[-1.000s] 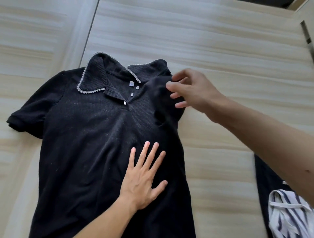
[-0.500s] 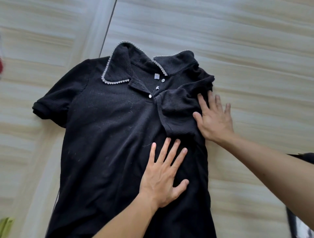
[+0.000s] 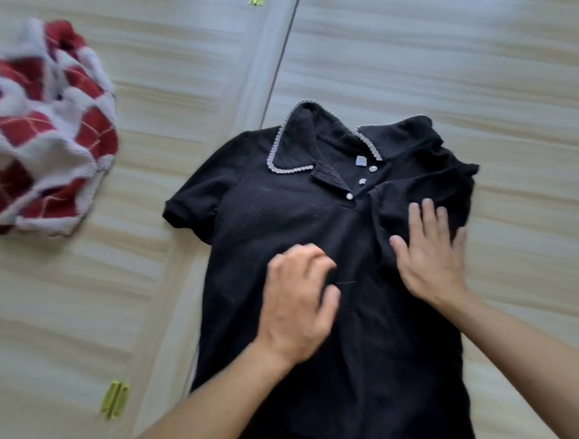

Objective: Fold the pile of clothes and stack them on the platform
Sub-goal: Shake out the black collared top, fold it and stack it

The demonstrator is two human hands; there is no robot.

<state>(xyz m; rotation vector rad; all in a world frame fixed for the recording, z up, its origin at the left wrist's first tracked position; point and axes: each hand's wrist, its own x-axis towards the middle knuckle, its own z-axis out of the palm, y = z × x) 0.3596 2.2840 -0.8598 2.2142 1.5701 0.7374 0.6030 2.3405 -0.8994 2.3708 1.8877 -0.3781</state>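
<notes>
Found black polo shirt point(image 3: 282, 250) face-up on pale wood panels point(image 3: 438, 62), right hand point(image 3: 432, 257) splayed flat pressing folded-in sleeve point(image 3: 416, 191), left hand point(image 3: 297, 310) curled on chest, pinch unclear through blur; soft, light, limp, probably best taken at shoulder and hem.

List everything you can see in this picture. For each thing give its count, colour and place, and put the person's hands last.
shirt: one, black with pale beaded collar trim, spread out in the middle; the sleeve on the picture's right is folded inward.
knitted garment: one, red and white checks, bunched at the left edge, apart from the shirt.
hinges: two, yellow-green, one at the lower left, one cut off at the top edge.
wooden surface: one, pale wood grain, in panels under everything.
left hand: one, over the shirt's middle, fingers curled, blurred; grip unclear.
right hand: one, flat on the folded sleeve, fingers straight.
</notes>
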